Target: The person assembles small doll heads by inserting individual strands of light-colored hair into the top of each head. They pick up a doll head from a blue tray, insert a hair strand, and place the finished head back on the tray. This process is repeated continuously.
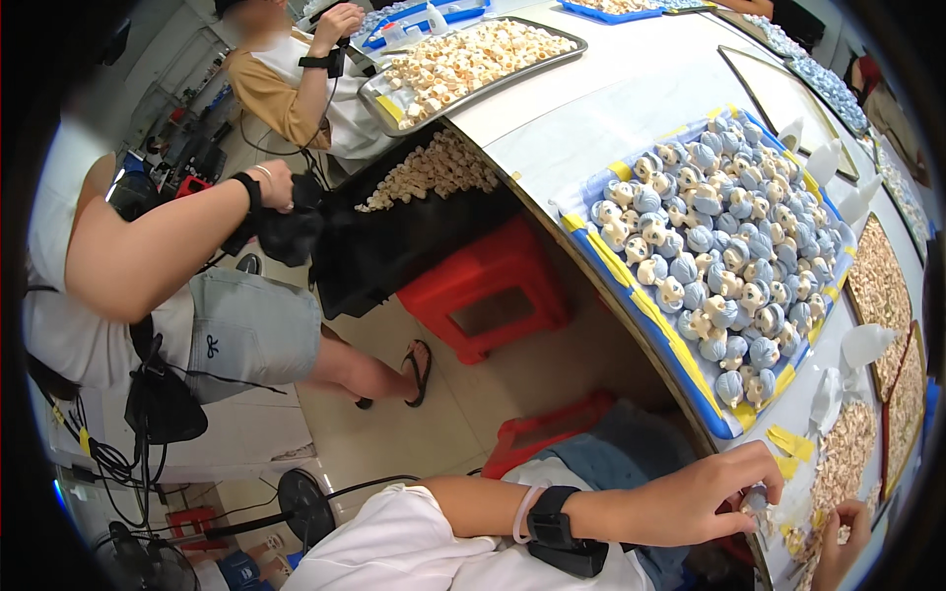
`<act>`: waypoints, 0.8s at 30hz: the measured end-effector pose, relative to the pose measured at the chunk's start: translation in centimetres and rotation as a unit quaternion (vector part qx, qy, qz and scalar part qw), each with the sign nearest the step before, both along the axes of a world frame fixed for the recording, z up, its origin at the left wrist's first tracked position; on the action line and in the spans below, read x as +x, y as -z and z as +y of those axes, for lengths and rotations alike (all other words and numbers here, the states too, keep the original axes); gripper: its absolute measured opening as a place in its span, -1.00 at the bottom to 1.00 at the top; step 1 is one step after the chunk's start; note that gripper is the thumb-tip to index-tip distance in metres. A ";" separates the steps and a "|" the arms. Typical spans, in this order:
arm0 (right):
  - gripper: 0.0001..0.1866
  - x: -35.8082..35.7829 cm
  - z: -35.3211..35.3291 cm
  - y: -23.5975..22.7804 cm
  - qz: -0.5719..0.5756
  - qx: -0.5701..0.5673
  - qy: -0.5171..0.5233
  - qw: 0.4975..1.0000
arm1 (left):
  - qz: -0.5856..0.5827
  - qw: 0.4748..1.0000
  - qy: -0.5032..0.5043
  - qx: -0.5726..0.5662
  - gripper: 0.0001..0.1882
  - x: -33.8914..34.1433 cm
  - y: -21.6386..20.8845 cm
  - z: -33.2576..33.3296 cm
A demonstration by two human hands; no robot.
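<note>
At the lower right, my left hand (705,492) pinches a small doll head (757,497) with blue-grey hair between thumb and fingers, over the table edge. Just right of it my right hand (849,547) has its fingers closed round a small cream piece (843,534), whose kind is too small to make out. Beyond my hands lies a blue tray (645,340) with yellow tape on its rim, heaped with painted doll heads (729,236) that have light blue hair. Small pale pieces (845,448) are spread on the table beside my right hand.
White squeeze bottles (867,345) stand along the right. Yellow tape strips (790,443) stick to the table. A metal tray (581,49) of cream pieces sits at the far end, by a seated co-worker (286,89). Another person (138,246) stands left, near red stools (483,286).
</note>
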State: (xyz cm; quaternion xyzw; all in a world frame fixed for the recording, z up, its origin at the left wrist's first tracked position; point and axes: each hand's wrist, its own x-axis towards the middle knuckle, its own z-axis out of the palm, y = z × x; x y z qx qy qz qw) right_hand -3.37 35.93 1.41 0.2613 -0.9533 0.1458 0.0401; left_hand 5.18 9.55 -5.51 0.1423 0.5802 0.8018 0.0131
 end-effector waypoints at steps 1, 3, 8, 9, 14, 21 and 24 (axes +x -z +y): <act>-0.86 0.0 0.2 0.0 -0.009 -0.010 0.004 1.000 | -0.010 1.000 0.015 -0.007 -0.74 0.0 -0.1 -0.2; -0.85 -0.1 0.8 0.3 -0.027 -0.029 0.013 0.999 | -0.011 1.000 0.016 0.000 -0.74 0.0 -0.1 -0.1; -0.84 0.4 0.5 0.0 -0.011 -0.126 0.073 0.989 | -0.012 1.000 0.015 0.001 -0.75 -0.3 0.0 0.0; -0.84 0.6 0.0 -0.2 0.006 -0.134 0.080 0.988 | -0.013 1.000 0.014 0.000 -0.74 -0.3 0.1 -0.1; -0.84 1.4 1.5 -0.2 -0.034 -0.187 0.115 0.975 | -0.024 1.000 0.010 -0.002 -0.75 -0.4 0.1 -0.3; -0.93 3.1 2.3 0.1 -0.047 -0.287 0.176 0.940 | -0.035 0.999 0.025 0.031 -0.70 -0.2 0.4 -0.4; -0.92 3.6 2.6 0.5 -0.028 -0.277 0.162 0.947 | -0.022 0.999 0.016 0.027 -0.70 0.0 0.4 -0.6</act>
